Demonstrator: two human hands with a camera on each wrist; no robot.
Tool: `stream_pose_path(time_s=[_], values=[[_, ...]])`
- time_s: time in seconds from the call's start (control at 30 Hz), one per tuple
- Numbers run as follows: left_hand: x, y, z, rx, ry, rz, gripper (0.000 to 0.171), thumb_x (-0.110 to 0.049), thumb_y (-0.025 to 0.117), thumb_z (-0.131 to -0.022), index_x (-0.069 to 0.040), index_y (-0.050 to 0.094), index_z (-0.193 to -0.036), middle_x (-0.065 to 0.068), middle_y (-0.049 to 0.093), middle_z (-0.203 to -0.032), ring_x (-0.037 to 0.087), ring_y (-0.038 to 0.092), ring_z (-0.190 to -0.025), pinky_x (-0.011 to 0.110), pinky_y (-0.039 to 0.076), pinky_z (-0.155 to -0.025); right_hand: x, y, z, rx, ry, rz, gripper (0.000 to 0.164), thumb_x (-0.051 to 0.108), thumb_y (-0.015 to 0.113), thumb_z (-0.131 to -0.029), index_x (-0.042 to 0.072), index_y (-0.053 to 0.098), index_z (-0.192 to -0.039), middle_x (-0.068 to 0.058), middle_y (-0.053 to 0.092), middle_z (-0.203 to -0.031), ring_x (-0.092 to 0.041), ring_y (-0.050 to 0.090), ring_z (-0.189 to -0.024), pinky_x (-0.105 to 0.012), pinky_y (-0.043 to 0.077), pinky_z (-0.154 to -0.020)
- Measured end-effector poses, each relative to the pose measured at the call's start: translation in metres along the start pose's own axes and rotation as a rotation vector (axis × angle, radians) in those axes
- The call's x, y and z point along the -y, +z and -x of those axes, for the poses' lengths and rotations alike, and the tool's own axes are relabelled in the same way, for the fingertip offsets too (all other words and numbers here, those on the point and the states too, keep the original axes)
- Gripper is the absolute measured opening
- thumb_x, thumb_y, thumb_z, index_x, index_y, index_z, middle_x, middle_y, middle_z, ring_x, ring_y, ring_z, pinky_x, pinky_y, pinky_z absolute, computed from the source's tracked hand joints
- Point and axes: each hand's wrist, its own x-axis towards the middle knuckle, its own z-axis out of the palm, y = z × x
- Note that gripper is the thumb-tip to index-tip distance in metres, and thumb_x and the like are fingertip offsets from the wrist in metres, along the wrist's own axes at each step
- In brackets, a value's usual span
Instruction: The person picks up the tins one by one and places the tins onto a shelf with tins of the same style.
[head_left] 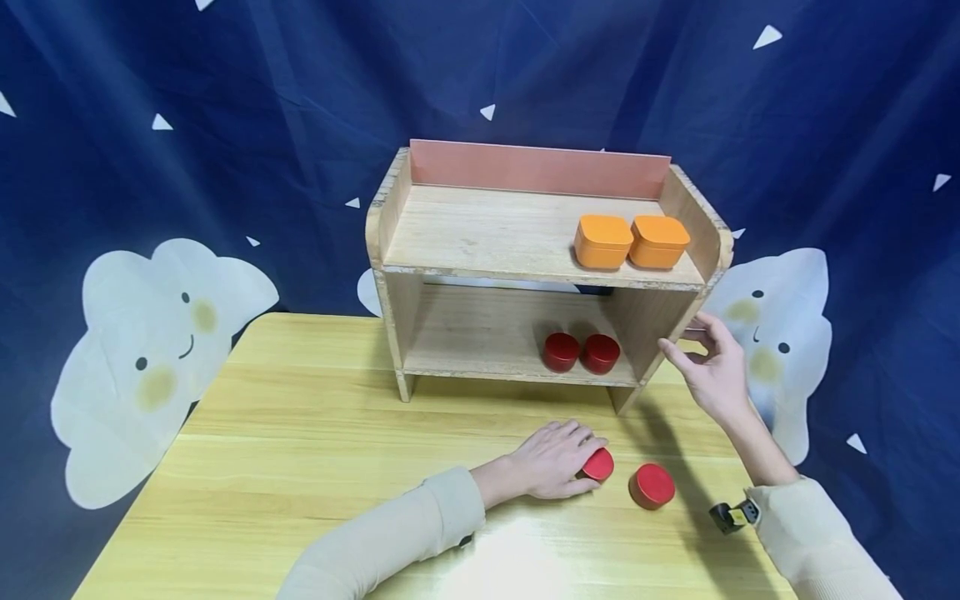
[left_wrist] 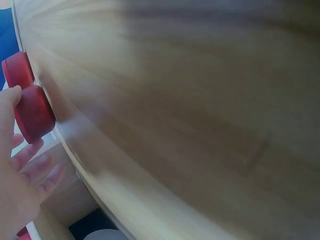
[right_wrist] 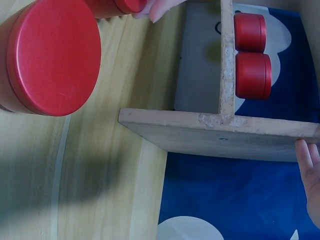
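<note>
A round red tin (head_left: pixel 598 465) stands on the table, gripped by my left hand (head_left: pixel 553 460) with the thumb on its near side and fingers on the far side. In the left wrist view, the thumb of my left hand (left_wrist: pixel 20 165) touches a red tin (left_wrist: pixel 36 115), with another tin behind it. Just to the right in the head view is a second loose red tin (head_left: pixel 652 486). My right hand (head_left: pixel 716 367) touches the right side panel of a small wooden shelf (head_left: pixel 487 333); in the right wrist view its fingertips (right_wrist: pixel 301 147) meet the panel, fingers fairly straight.
Two red tins (head_left: pixel 561 352) sit side by side on the lower shelf level, towards the right. Two orange square tins (head_left: pixel 603 242) stand at the right of the upper level. A blue curtain (head_left: pixel 300 150) hangs behind the wooden table (head_left: pixel 300 433).
</note>
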Motion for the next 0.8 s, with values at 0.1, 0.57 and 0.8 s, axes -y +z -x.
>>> stream_pose_path(time_s=[0.1, 0.57, 0.8], values=[[0.0002, 0.0011, -0.0003, -0.003, 0.005, -0.008, 0.063, -0.061, 0.052, -0.104, -0.023, 0.049, -0.153, -0.005, 0.062, -0.140, 0.012, 0.057, -0.129, 0.030, 0.053, -0.105, 0.0004, 0.0001, -0.0004, -0.001, -0.002, -0.003, 0.051, -0.021, 0.072, -0.084, -0.011, 0.060, -0.132, 0.022, 0.067, -0.106, 0.008, 0.067, -0.091, -0.009, 0.058, -0.071], [-0.0001, 0.0024, 0.0000, -0.011, 0.013, -0.023, 0.057, -0.061, 0.052, -0.104, -0.026, 0.053, -0.149, -0.007, 0.063, -0.135, 0.010, 0.058, -0.125, 0.028, 0.053, -0.103, 0.0009, -0.0001, 0.0002, 0.001, -0.004, -0.008, 0.050, -0.021, 0.072, -0.084, -0.013, 0.059, -0.131, 0.021, 0.067, -0.105, 0.008, 0.067, -0.091, -0.009, 0.058, -0.069], [0.0041, -0.0053, 0.0076, -0.037, -0.024, 0.014, 0.058, -0.060, 0.052, -0.105, -0.024, 0.052, -0.150, -0.006, 0.062, -0.139, 0.012, 0.058, -0.128, 0.031, 0.053, -0.109, 0.0002, -0.0002, 0.0005, 0.000, 0.000, 0.002, 0.050, -0.020, 0.072, -0.084, -0.013, 0.059, -0.132, 0.022, 0.068, -0.107, 0.009, 0.068, -0.091, -0.009, 0.058, -0.070]])
